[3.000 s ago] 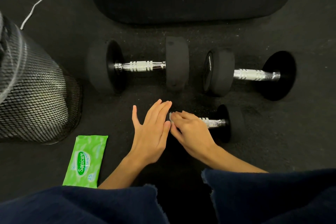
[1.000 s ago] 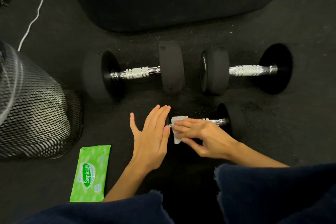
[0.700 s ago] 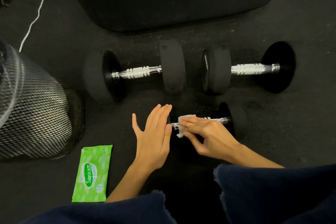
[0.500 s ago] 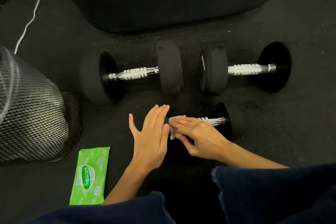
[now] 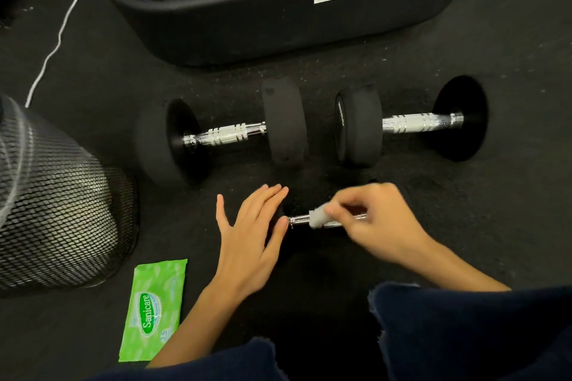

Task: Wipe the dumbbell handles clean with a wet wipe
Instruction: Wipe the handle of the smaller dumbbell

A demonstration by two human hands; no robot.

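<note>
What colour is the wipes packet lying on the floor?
The wipes packet is bright green with a white-lettered oval logo, seen in the head view.

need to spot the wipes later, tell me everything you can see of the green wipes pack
The green wipes pack is a flat, soft plastic pouch, bright green with a paler leafy pattern. An oval logo reads Sanicare, and a 15 is printed near its lower end. It lies flat on the dark floor, beside the black mesh bin and left of the left hand. Nothing touches it.
</note>
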